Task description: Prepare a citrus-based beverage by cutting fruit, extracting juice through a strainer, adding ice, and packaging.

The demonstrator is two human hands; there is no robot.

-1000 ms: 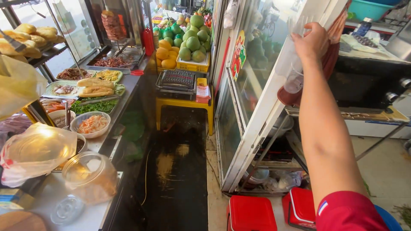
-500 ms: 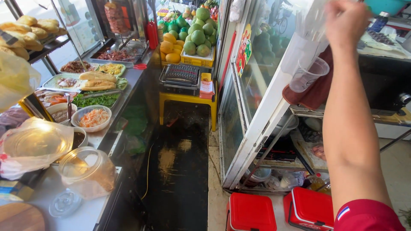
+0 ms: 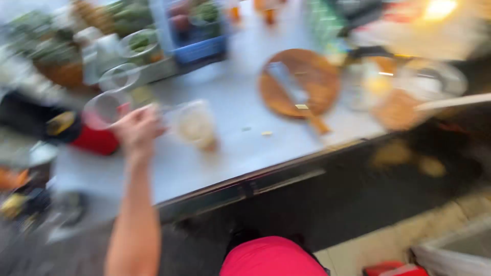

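We see one hand (image 3: 137, 130), blurred by motion, reaching from the lower left of the frame over the grey table (image 3: 240, 148). Which hand it is, and whether its fingers are closed, we cannot tell. A clear plastic cup (image 3: 197, 125) stands just right of it at centre left, apparently touching. A round wooden board (image 3: 302, 82) with a knife lies well apart, upper centre.

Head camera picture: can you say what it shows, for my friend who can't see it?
A blurry view looking down at a grey counter, where one hand holds or touches a clear plastic cup beside a red container. A round wooden board with a knife on it lies farther along. Which hand it is cannot be told.
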